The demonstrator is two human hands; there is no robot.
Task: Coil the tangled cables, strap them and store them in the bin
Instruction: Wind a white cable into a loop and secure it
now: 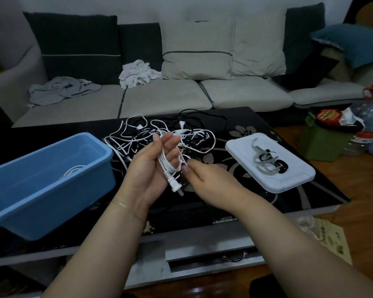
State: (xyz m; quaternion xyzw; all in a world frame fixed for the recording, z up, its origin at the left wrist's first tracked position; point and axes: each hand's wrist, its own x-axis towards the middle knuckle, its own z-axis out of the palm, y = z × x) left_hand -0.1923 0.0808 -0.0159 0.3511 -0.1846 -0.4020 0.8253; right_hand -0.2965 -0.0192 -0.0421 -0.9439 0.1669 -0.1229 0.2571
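A tangle of white and black cables (159, 134) lies on the black glass table (241, 211). My left hand (149, 166) is raised palm up, with loops of a white cable (166, 166) laid across its fingers and the thumb over them; the cable's plug (176, 187) hangs below the palm. My right hand (205, 179) is just right of it, fingers pinching the same white cable near the loops. A blue bin (30, 190) stands at the left with a coiled white cable (72, 169) inside. Grey and black straps (267, 162) lie on a white lid (289, 181) at the right.
A sofa (159, 97) with cushions and crumpled clothes runs behind the table. A green stool (325, 138) with a container and plastic bottles stands at the right on the wooden floor. The table's near edge has a grey drawer front (202, 244).
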